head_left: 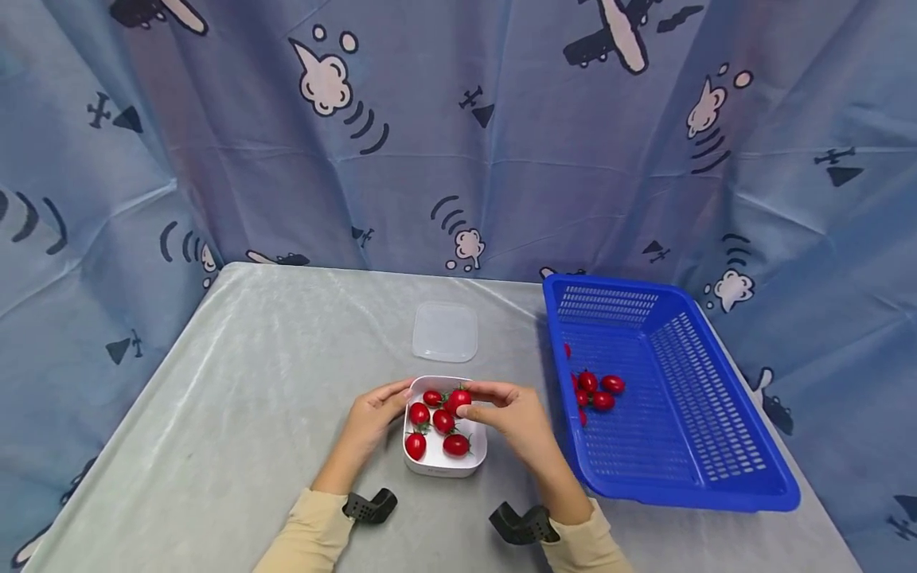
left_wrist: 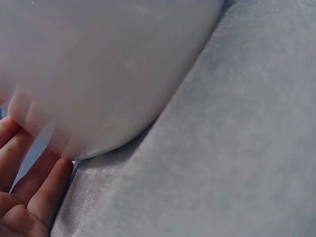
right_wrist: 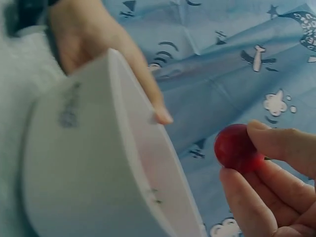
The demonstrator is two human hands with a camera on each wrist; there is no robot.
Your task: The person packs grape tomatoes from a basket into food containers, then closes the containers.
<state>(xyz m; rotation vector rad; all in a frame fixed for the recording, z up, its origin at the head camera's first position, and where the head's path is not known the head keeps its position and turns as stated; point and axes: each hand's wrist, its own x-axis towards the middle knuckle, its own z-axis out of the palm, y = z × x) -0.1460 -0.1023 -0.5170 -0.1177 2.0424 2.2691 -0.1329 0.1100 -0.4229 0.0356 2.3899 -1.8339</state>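
Observation:
A white square container (head_left: 445, 469) stands on the table with several cherry tomatoes (head_left: 443, 420) lying inside. My left hand (head_left: 375, 415) grips its left side, the thumb over the rim and the other fingers against the outer wall, as the left wrist view of the container (left_wrist: 108, 74) also shows. Between thumb and fingers my right hand (head_left: 517, 414) pinches one cherry tomato (right_wrist: 236, 148) just above the container's right rim. In the right wrist view that tomato is held apart from the wall, its green stem end mostly hidden by the fingers.
A blue plastic basket (head_left: 716, 500) with slotted walls stands on the right, several cherry tomatoes (head_left: 603, 400) near its left wall. Behind the container a clear square lid (head_left: 445, 333) lies flat on the grey-covered table (head_left: 251, 382). A patterned blue curtain (head_left: 408, 159) hangs at the back.

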